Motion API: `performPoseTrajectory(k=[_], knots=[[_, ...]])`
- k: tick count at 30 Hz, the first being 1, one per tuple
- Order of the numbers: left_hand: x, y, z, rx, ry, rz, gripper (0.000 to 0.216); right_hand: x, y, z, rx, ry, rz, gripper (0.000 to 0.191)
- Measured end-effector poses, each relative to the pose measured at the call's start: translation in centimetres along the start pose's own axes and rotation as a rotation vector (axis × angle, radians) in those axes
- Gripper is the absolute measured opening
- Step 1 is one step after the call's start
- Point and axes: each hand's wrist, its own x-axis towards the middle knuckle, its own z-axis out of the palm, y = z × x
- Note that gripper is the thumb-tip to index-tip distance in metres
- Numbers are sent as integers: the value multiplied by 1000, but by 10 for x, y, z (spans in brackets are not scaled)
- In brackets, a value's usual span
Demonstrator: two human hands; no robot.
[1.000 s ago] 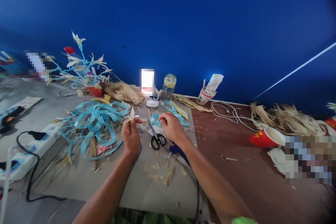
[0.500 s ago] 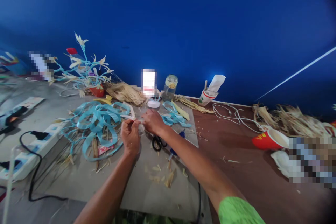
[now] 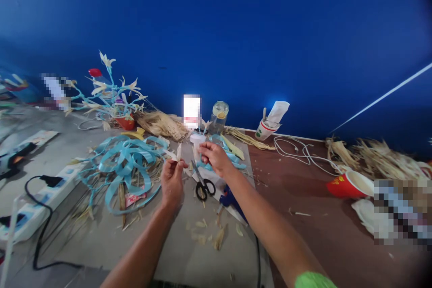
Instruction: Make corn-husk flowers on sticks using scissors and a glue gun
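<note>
My left hand is pinched closed around a pale, folded strip of corn husk, whose tip points up from the fingers. To its right, my right hand has its thumb and fingers pressed together. Whatever lies between them, if anything, is too small to make out. Black-handled scissors lie on the table below the gap between my hands. Under my right forearm shows part of a dark blue tool. A white-lidded container stands just beyond my right fingertips. Curled light-blue ribbon is heaped left of my left hand.
A blue-stemmed husk-flower branch stands in a red pot at the back left. A power strip with black plugs sits left. Behind are a glass jar and a paper cup. A red cup lies tipped at right.
My hands have drawn apart; the right moved rightward, away from the husk in my left. The scissors and the container beneath the white lid show more fully now.
</note>
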Motion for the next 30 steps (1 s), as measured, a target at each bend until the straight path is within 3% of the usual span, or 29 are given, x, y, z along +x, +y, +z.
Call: performPoseTrajectory(k=[3,6,14,17,21,30], knots=[[-3,-4,3,-130,-138,-134,21,-30,5,-9,186,-19,94,25],[-7,-4,7,-308,-249,-296,22,-50,10,-9,229,-25,132,27],[-7,0,6,-431,-393,-513,32,-58,12,-2,204,-74,143,26],[-7,3,6,-423,-423,-550,36,-59,14,-3,182,-82,154,26],[-9,7,9,-375,-421,-553,25,-59,18,-3,120,-81,147,26],[-8,3,8,-344,-419,-561,23,-59,15,0,90,14,85,26]])
